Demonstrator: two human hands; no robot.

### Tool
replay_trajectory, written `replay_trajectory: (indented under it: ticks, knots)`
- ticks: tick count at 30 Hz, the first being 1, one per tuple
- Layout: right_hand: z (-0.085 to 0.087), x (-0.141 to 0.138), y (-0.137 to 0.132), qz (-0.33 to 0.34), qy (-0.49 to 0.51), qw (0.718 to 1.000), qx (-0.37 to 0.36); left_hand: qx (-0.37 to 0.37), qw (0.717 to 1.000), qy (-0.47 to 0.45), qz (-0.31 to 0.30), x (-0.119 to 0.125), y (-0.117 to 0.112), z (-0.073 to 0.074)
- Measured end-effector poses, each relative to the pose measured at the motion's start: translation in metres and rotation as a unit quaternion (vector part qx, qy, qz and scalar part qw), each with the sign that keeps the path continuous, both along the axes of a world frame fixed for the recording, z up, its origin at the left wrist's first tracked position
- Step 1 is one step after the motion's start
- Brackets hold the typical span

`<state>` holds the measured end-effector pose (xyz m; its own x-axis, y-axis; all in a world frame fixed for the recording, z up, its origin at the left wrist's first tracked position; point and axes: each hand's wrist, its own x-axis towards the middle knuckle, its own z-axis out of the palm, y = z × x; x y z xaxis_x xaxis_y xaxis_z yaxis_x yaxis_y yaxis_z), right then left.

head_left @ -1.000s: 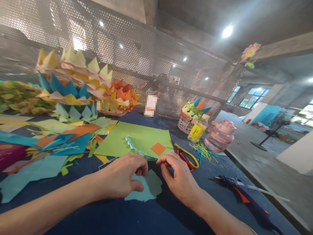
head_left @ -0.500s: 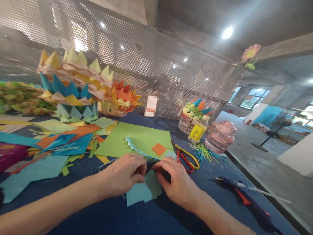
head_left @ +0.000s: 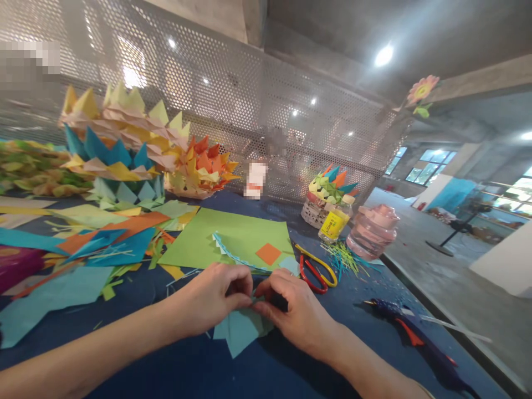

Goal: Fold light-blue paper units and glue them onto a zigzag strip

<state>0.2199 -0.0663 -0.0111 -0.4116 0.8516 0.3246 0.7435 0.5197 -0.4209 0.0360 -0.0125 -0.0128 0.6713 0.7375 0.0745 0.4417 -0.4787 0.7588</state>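
Note:
My left hand and my right hand meet over the dark blue table, both pinching the top of a teal paper piece. The paper hangs folded below my fingers, a corner pointing down toward me. Just beyond my hands lies a green sheet with a small orange square and a folded light-blue zigzag strip on it.
Red and yellow scissors lie right of the green sheet. A glue gun rests at the right edge. A pink jar, a yellow-labelled bottle and a small basket stand behind. Spiky paper constructions and loose coloured sheets fill the left.
My hands have come together on the teal paper, which lay flat on the table a second ago and is now lifted and folded, its corner pointing down.

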Motion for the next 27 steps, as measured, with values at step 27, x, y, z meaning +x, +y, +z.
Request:
replay_trajectory:
  ticks: [27]
  knots:
    - [0.0005,0.0019,-0.0012,-0.033,0.096,0.994,0.042,-0.016,0.998,-0.067,-0.008,0.0012,-0.0048,0.0048]
